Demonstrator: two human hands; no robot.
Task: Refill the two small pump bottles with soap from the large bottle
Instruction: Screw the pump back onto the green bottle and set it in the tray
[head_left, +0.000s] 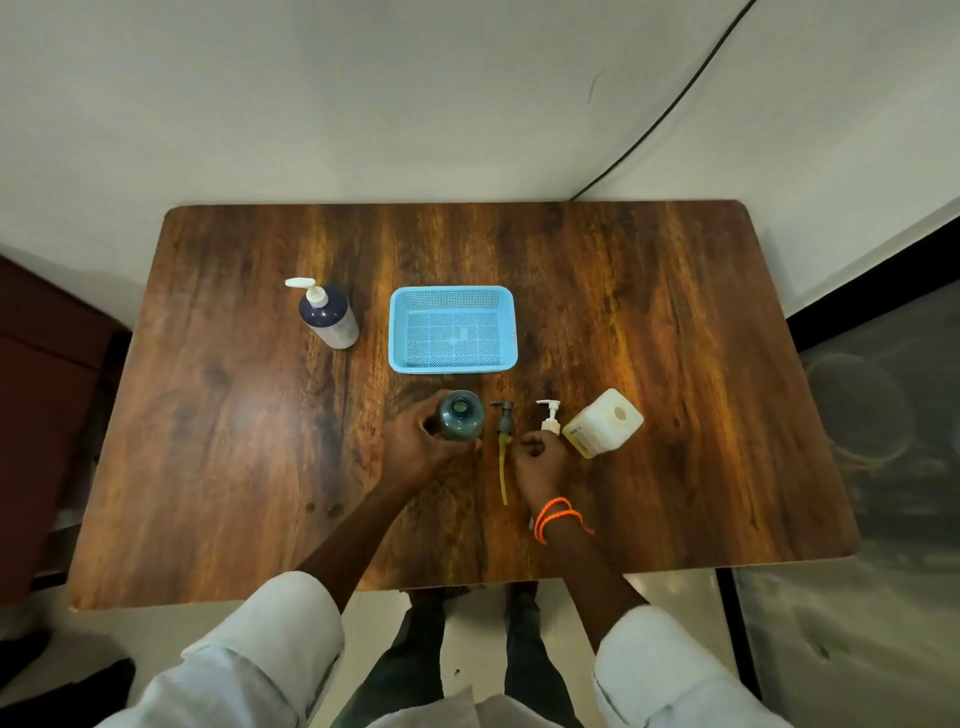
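Large bottle (328, 317) is standing at 10 o'clock on the worktop (675, 338), probably heavy and slick, so I'm planning a body grip. Left hand (415, 447) is gripping the uncapped grey bottle (461, 415); right hand (540, 462) is curling, maybe pinching the white pump (550, 415).

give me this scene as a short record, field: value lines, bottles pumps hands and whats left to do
large bottle: dark pump bottle with white pump, upright, far left, pump on
round bottle: small grey-green round bottle, open, gripped by left hand
square bottle: small cream square bottle, open
pumps: grey pump with yellow tube and white pump, lying on wooden table
right hand: curled beside white pump, grip unclear
basket: blue plastic basket
left: pouring
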